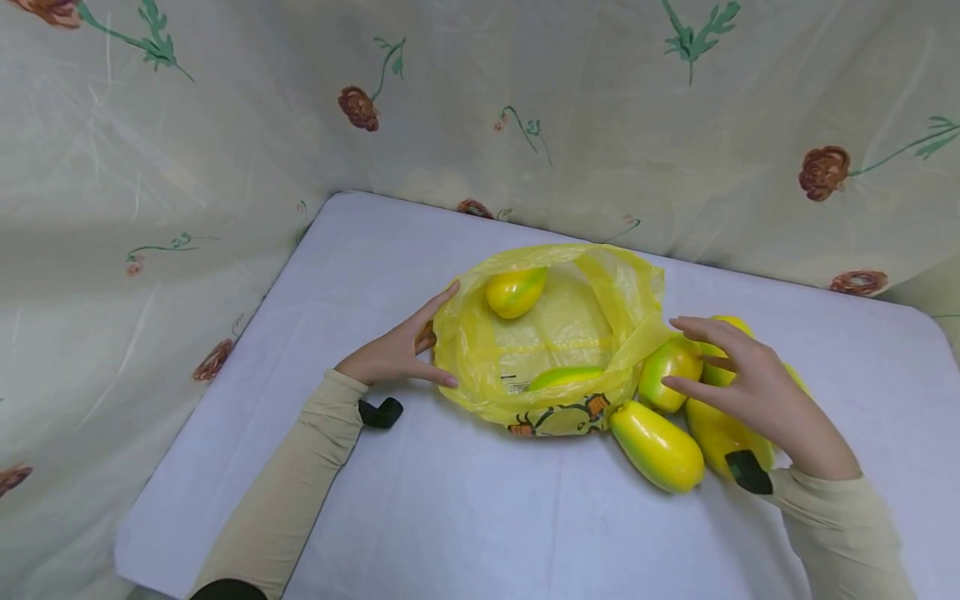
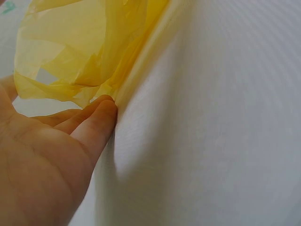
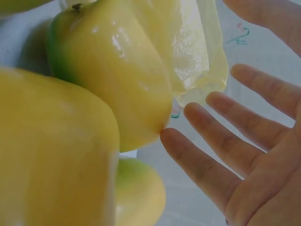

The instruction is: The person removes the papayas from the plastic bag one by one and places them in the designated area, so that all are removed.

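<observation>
Your right hand (image 1: 772, 396) arches over the fruit at the right of the desk (image 1: 450, 517), its thumb and fingers apart and gripping nothing. At its nine o'clock, between thumb and forefinger, sits a glossy, rounded yellow-green fruit (image 1: 666, 373), far nearer this hand than your left; contact cannot be told, nor can its foreshortened long axis. Just beyond, also toward nine o'clock, gapes a crinkled, translucent yellow plastic bag (image 1: 555, 321), with one glossy yellow-green fruit (image 1: 516, 293) inside at its eleven o'clock and another at its five. Your left hand (image 1: 397, 350), fingers extended and thumb spread, rests against the bag's nine-o'clock side without clenching it. Below the rounded fruit, a smooth, oblong yellow fruit (image 1: 660, 450) points from eleven to five o'clock. Your forearms, in beige fabric sleeves (image 1: 285, 492), reach in from seven and five o'clock.
</observation>
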A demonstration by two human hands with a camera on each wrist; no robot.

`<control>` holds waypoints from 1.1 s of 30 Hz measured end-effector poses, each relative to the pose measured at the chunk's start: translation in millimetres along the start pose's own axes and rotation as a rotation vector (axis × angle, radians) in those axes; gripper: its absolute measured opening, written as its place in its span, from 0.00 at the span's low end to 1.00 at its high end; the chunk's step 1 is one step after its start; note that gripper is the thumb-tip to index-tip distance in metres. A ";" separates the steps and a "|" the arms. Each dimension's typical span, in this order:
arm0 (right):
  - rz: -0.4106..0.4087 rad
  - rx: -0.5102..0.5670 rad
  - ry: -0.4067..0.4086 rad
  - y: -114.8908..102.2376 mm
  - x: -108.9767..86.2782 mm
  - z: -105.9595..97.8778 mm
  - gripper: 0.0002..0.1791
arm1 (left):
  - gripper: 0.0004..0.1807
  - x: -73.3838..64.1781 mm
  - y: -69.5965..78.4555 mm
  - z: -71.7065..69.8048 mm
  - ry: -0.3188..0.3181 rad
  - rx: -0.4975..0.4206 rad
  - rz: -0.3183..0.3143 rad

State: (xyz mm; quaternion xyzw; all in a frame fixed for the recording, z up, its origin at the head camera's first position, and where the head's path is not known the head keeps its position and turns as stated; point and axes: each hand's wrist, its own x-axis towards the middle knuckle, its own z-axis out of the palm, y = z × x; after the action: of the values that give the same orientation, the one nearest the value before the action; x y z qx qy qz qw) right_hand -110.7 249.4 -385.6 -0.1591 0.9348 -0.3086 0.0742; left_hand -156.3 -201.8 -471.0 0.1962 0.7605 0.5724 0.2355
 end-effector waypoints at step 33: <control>-0.028 0.024 -0.023 -25.8 18.3 5.1 0.40 | 0.72 0.2 1.0 0.3 -0.011 -0.005 -0.005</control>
State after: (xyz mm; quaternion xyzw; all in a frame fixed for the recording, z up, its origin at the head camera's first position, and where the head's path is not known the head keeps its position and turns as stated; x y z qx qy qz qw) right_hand -120.2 220.6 -374.9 -0.1749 0.9279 -0.3189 0.0825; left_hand -156.3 -201.2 -470.1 0.1968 0.7582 0.5728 0.2416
